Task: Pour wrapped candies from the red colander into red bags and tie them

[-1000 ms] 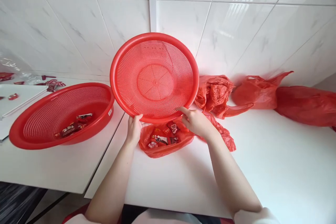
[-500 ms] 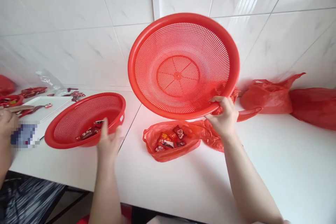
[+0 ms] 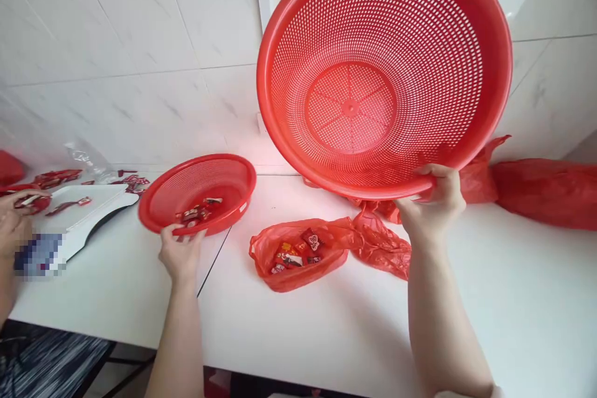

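My right hand [image 3: 431, 199] is closed on the near rim of a large red plastic colander [image 3: 352, 109], raised and tipped so its bare inside faces me. On the left, my left hand [image 3: 181, 252] has its fingers over the near rim of a second red colander [image 3: 161, 183]. That one leans slightly and has several small wrapped snacks [image 3: 198, 212] at its bottom. Between my arms, an open red plastic bag [image 3: 303, 273] on the table contains several wrapped sweets [image 3: 291, 253].
A crumpled red bag [image 3: 380, 245] adjoins the open one. Another red bag [image 3: 545, 193] lies at the right by the tiled wall [image 3: 140, 112]. At far left, another person's hand [image 3: 12, 224] is beside a white tray [image 3: 100, 199] on the white table [image 3: 298, 329].
My right hand has lifted the large colander up, right and closer to me. My left hand has closed on the other colander's rim, which has shifted right and farther back.
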A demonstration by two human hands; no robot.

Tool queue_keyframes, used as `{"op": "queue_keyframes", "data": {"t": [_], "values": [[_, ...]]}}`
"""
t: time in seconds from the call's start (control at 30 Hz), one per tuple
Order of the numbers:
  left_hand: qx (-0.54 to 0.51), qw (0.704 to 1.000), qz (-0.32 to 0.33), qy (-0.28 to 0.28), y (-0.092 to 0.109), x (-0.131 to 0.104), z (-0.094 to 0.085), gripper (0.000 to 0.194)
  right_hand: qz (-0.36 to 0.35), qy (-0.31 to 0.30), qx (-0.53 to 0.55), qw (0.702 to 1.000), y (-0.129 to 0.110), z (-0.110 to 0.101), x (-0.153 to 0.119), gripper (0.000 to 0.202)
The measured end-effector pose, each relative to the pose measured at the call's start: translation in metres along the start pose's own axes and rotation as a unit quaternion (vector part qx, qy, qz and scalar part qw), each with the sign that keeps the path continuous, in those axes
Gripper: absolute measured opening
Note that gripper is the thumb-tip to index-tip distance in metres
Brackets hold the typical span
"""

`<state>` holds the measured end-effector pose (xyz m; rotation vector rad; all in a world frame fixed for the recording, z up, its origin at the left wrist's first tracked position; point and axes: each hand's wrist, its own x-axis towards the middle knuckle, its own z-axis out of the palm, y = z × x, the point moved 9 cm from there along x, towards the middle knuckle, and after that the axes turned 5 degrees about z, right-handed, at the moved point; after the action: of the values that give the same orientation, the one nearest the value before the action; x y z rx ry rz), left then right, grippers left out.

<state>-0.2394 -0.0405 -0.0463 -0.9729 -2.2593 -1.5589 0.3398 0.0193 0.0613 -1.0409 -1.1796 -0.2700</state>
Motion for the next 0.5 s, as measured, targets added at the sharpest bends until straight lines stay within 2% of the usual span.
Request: {"op": "queue_keyframes", "data": {"t": [0.07, 0.23, 0.4, 0.5], "values": [[-0.048, 0.998, -0.003, -0.036, 0.018, -0.004, 0.019, 0.06, -0.004, 0.001, -0.003, 1.0, -0.002, -0.002, 0.002, 0.031], [-0.13, 0.975, 0.029, -0.177, 0.066, -0.025, 0.073, 0.054, 0.001, -0.009, 0.014, 1.0, -0.005, -0.001, 0.002, 0.029], [-0.206, 0.941, 0.038, -0.266, 0.089, -0.059, 0.116, 0.047, 0.007, -0.074, 0.009, 0.997, -0.012, 0.012, -0.003, 0.029], [-0.242, 0.915, 0.022, -0.322, 0.1, -0.078, 0.131, 0.043, -0.008, -0.117, 0.029, 0.993, -0.028, 0.025, -0.011, 0.029]]}}
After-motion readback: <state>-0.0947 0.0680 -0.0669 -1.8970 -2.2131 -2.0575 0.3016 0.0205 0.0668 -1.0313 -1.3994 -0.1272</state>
